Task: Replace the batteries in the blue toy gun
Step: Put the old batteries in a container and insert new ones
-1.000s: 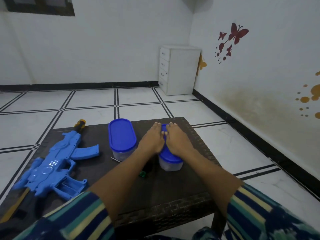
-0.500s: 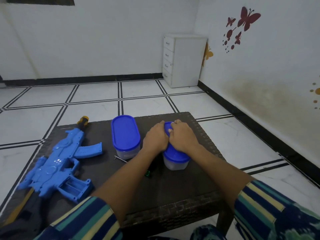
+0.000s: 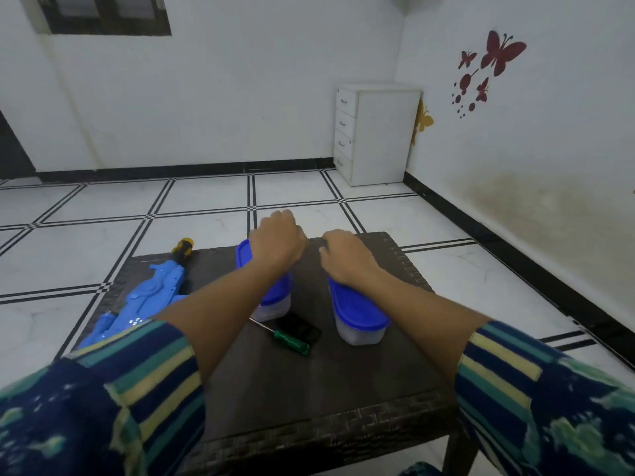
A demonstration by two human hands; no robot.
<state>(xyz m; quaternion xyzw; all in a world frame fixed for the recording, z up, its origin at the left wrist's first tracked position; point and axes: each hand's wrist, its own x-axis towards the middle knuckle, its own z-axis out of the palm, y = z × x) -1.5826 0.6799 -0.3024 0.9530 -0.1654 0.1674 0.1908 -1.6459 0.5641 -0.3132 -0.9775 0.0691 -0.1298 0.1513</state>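
Note:
The blue toy gun (image 3: 154,297) lies along the left side of the dark table (image 3: 309,389), its rear half hidden under my left sleeve. Two clear containers with blue lids stand mid-table. My left hand (image 3: 276,240) is curled over the far end of the left container (image 3: 273,304); its fingers are hidden, so I cannot tell if it grips anything. My right hand (image 3: 343,259) is curled on the far edge of the right container's lid (image 3: 357,310). A green-handled screwdriver (image 3: 288,340) and a small black piece (image 3: 300,329) lie between the containers.
The table's woven rim (image 3: 309,438) runs along the near edge, with tiled floor (image 3: 192,235) on all sides. A white drawer cabinet (image 3: 376,134) stands in the far right corner against the wall.
My left hand has left the right container's lid and moved left over the left container. The right hand has stayed on the right lid. The camera has tilted up.

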